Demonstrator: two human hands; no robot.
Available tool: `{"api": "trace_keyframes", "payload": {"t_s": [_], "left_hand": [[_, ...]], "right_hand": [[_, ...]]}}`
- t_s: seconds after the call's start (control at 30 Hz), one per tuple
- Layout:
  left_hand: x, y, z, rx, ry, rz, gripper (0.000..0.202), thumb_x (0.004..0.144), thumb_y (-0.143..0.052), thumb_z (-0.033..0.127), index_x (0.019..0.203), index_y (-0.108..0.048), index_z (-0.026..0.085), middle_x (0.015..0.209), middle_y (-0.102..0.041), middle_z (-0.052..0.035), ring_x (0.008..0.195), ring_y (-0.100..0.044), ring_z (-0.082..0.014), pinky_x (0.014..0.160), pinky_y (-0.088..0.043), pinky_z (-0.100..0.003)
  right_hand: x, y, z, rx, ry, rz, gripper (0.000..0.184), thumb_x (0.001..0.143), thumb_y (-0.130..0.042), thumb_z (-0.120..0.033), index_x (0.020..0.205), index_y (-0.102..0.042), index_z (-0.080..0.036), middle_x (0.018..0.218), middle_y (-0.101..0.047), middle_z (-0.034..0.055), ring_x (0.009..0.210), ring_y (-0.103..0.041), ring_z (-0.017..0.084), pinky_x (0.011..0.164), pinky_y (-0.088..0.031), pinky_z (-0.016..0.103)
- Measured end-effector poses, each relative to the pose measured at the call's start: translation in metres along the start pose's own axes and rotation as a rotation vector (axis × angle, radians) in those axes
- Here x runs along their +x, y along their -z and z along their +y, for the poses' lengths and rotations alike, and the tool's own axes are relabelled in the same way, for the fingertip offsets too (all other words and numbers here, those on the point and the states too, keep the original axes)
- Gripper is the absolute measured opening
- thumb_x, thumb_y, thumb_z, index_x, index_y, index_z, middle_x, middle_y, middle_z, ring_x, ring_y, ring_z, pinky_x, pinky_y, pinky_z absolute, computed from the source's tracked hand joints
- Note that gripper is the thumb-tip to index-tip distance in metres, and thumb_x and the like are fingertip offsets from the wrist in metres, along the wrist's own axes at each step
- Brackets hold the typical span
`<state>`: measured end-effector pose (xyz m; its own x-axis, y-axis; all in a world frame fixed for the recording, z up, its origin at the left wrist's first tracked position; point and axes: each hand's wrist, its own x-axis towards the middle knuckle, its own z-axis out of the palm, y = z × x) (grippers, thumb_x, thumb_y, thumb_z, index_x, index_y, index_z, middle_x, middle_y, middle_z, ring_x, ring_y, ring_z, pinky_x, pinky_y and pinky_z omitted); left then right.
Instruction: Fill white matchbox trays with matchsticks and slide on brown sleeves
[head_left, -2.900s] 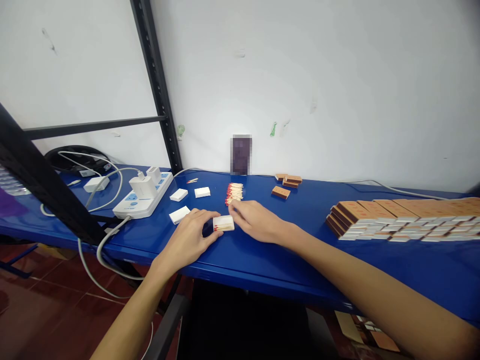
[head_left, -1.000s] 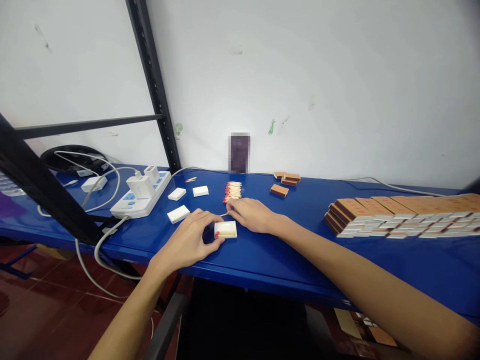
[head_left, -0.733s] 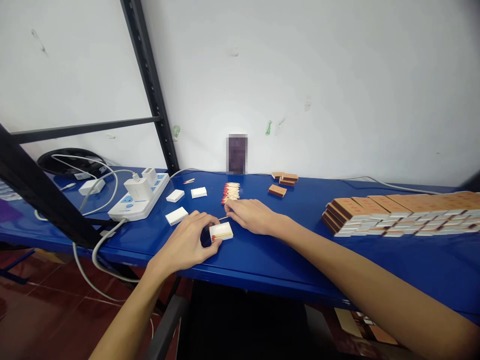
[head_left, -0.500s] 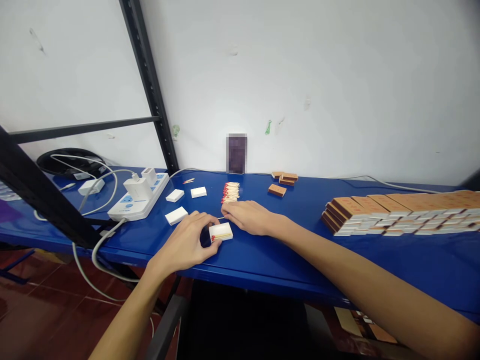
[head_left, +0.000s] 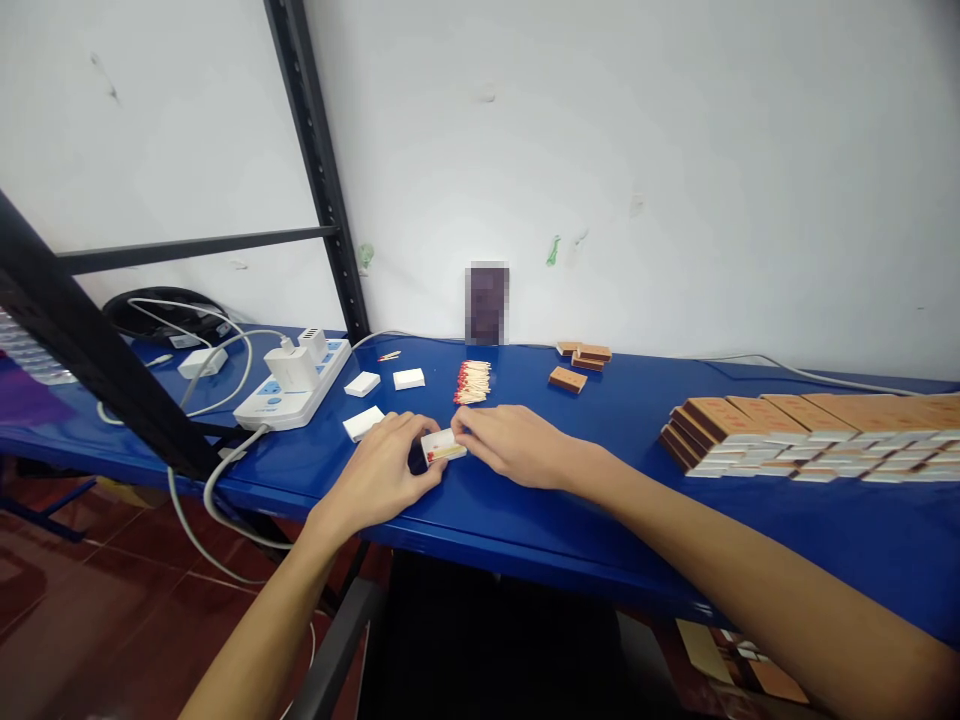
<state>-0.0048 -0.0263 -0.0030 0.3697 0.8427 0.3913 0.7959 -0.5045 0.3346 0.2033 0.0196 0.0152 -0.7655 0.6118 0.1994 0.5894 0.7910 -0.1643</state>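
A white matchbox tray (head_left: 433, 441) with a few red-tipped matches inside sits on the blue table. My left hand (head_left: 381, 470) grips it by its left side, thumb at the near edge and fingers at the far edge. Over the tray's right end, my right hand (head_left: 504, 440) is closed in a pinch on what seems to be a matchstick, mostly covered by the fingers. Just beyond the right hand lies a pile of loose matches (head_left: 473, 382), heads to the left. Three more white trays, one of them a tray (head_left: 409, 379), rest left of the pile.
Several brown matchboxes (head_left: 568, 379) lie back right of the pile. A long stack of matchboxes (head_left: 787, 425) fills the table's right side. At left are a white power strip (head_left: 292, 385) with cables and a black shelf post (head_left: 319, 150). A few matches (head_left: 389, 356) lie behind the trays.
My right hand has moved from beside the match pile, nearer to me, over the tray's right end. My left hand keeps its hold on the tray. The view has shifted slightly.
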Motion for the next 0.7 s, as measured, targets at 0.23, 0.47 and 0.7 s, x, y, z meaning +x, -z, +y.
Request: {"api": "trace_keyframes", "payload": {"t_s": [0.23,0.47,0.7], "left_hand": [[-0.001,0.002,0.002,-0.026,-0.037,-0.051,0.022,0.087,-0.055,0.035,0.104,-0.06,0.022,0.093,-0.064,-0.0035,0.084,-0.055,-0.0227,0.08,-0.043,-0.038],[-0.001,0.001,0.001,-0.01,-0.015,-0.03,0.023,0.086,-0.055,0.036,0.103,-0.061,0.021,0.093,-0.065,-0.0039,0.084,-0.056,-0.0231,0.077,-0.044,-0.037],[-0.001,-0.001,-0.001,0.023,-0.006,0.004,0.025,0.087,-0.056,0.038,0.105,-0.063,0.021,0.094,-0.065,-0.0053,0.087,-0.057,-0.0243,0.08,-0.044,-0.038]], "right_hand": [[0.003,-0.005,0.024,0.058,-0.161,0.017,0.018,0.096,-0.039,-0.022,0.11,-0.05,-0.023,0.109,-0.064,0.0055,0.096,-0.06,0.02,0.073,-0.036,0.028],[0.0,-0.003,0.034,0.026,-0.219,-0.081,0.019,0.098,-0.038,-0.032,0.087,-0.049,-0.021,0.091,-0.063,0.0049,0.08,-0.057,0.019,0.065,-0.036,0.028],[0.006,-0.006,0.001,0.124,-0.015,0.069,0.018,0.1,-0.037,-0.033,0.099,-0.051,-0.022,0.1,-0.064,0.0039,0.087,-0.058,0.017,0.074,-0.039,0.028]]}}
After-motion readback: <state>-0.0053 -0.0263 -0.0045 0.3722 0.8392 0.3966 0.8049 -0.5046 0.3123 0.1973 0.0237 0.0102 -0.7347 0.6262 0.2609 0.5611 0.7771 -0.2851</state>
